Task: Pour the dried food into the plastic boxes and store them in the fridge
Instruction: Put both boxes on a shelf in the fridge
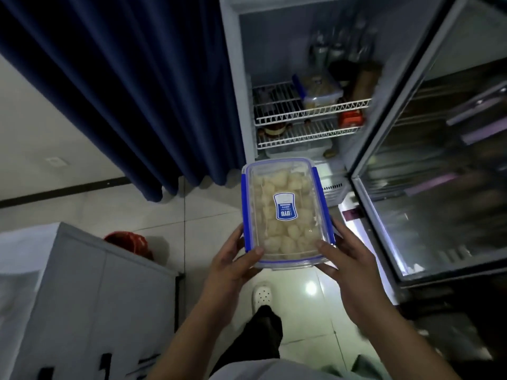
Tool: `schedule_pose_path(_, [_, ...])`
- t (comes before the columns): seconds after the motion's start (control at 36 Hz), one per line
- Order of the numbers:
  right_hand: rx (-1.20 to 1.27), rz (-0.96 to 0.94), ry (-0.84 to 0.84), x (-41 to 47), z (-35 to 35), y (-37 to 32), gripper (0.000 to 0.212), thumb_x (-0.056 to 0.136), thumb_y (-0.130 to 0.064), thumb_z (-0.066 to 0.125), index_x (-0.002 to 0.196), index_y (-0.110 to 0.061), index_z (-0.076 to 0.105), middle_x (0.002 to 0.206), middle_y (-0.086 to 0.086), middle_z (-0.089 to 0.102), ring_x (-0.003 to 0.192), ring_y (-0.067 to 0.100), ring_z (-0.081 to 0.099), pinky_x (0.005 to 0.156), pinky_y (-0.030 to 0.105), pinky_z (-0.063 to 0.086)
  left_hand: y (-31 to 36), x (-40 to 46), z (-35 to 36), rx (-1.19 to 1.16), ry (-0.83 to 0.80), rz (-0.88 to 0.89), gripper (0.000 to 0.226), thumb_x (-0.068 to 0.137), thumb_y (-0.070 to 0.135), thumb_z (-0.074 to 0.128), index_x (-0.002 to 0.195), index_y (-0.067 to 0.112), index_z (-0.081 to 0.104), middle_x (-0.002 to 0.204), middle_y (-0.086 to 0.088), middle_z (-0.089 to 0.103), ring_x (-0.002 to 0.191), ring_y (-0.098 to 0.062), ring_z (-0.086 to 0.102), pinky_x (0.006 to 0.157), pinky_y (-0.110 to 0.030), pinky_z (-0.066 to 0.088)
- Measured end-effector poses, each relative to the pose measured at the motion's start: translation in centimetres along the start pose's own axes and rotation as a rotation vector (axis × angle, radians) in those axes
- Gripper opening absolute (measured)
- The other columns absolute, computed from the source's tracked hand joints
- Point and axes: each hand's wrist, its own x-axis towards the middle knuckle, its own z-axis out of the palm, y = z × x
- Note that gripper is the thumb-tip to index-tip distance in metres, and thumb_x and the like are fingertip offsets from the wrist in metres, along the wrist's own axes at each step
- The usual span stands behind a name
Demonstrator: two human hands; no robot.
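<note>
Navy curtain cloth (131, 86) hangs at the far left, above a grey cabinet (82, 292) with a red object (127, 241) tucked behind it. Moving right, the person's left hand (233, 267) grips the near left corner of the plastic box (285, 212), thumb pressed on the clear lid and the other fingers wrapped under the base, out of sight. The box is carried level over the tiled floor (192, 215), lid on and blue side clips folded down, so the pale dried food (290, 234) inside should stay put. The right hand (354, 270) mirrors the hold on the near right corner, thumb on top, fingers beneath; sharing the load between 2 hands probably keeps the long box from tipping. Beyond the box stands the fridge (236, 78), just ahead of it, and on its upper wire shelf (307, 112) sits 1 similar clip-lid box (318, 89), seemingly already stored. The bare wire to that box's left looks like the likeliest landing spot. Furthest right, the glass door (439, 160) is swung wide open, leaving a clear path in. Pouring appears finished for this box; placing it remains.
</note>
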Motion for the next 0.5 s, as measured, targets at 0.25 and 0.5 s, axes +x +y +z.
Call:
schedule_pose_path(0.25, [0.008,-0.035,0.090,10.0,0.9,-3.8,0.063,0.072,-0.033,0.085,0.129,-0.044,0.062,0.122,-0.001,0.071,0.107,0.024,0.071,0.077,0.034,0.059,3.4,12.5,-0.1,-0.041,-0.072,-0.017,0.073,0.084,0.028,0.079,0.146,0.043,0.044,0.131,0.002,0.068,0.116,-0.022,0.068,0.090,-0.038,0.058])
schedule_pose_path(0.5, [0.035,0.007,0.177,18.7,0.1,-6.3,0.051,0.083,-0.014,0.075,0.129,-0.034,0.064,0.118,-0.003,0.072,0.103,0.019,0.072,0.071,0.027,0.058,6.0,22.2,2.0,-0.048,-0.104,-0.059,0.072,0.082,0.030,0.078,0.143,0.050,0.046,0.128,0.002,0.070,0.114,-0.020,0.069,0.083,-0.032,0.061])
